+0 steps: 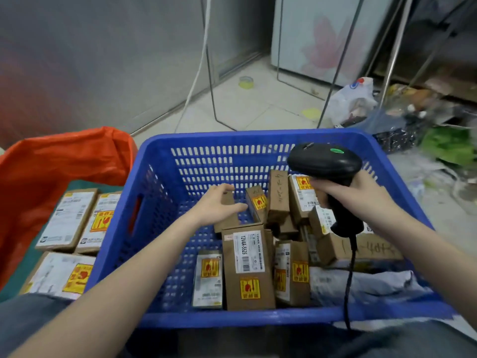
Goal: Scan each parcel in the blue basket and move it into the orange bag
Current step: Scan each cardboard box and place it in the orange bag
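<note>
Blue basket on the floor, parcels heaped toward its right and near sides. Right hand grips black scanner above the heap, green light lit. Left hand, fingers loosely spread, rests on or just over a small brown box; contact unclear. Orange bag just left of the basket, scanned boxes lying at its mouth.

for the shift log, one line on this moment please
left hand reaching onto box in blue basket | right hand holds scanner
</note>
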